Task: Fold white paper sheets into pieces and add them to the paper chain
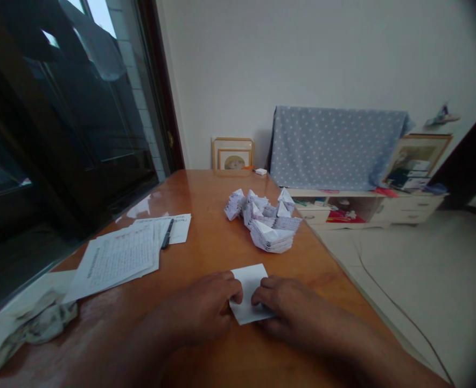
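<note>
A small folded white paper (250, 285) lies on the orange-brown wooden table (205, 253) right in front of me. My left hand (209, 307) rests on its left edge with fingers curled and fingertips pressing the paper down. My right hand (282, 304) presses the paper's right side, fingers bent against it. Farther back on the table sits a pile of folded paper boats (266, 221) made from written sheets.
A stack of written sheets (117, 258) with a black pen (167, 233) lies at the left. Crumpled paper (44, 320) sits at the near left corner. Dark windows stand left; a low cabinet (367, 207) with a dotted cloth stands beyond the table's right edge.
</note>
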{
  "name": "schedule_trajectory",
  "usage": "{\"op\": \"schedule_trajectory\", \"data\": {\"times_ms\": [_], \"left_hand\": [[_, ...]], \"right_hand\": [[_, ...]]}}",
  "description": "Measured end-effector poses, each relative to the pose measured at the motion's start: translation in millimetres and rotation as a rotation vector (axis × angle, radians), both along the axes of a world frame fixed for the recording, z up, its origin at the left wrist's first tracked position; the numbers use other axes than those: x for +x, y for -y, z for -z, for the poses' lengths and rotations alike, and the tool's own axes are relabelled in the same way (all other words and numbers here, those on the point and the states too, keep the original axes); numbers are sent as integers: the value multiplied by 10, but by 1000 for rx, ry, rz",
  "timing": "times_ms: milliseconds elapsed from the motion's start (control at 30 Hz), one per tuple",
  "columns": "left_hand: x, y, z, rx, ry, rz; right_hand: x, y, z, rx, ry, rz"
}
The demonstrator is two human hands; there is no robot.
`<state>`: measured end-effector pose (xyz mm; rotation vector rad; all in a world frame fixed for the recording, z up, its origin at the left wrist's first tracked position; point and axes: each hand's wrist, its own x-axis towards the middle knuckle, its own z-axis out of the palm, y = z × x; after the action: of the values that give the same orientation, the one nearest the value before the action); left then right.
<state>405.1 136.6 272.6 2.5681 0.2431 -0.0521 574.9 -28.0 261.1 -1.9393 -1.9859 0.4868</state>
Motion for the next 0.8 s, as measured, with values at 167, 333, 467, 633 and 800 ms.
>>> {"op": "schedule_trajectory", "data": {"times_ms": [167, 333, 467, 633, 800], "left_hand": [[35, 46, 13, 82, -12, -41], [43, 31, 21, 67, -14, -92], [33, -11, 8, -60, -66, -86], [62, -41, 15, -134, -41, -205], [91, -39, 38, -122, -24, -313]], "right_hand": [[78, -26, -6, -13, -96, 36], [252, -25, 6, -58, -305, 111], [359, -46, 71, -50, -435, 185], [372, -167, 248, -24, -453, 311], [328, -290, 364, 60, -378, 400]]}}
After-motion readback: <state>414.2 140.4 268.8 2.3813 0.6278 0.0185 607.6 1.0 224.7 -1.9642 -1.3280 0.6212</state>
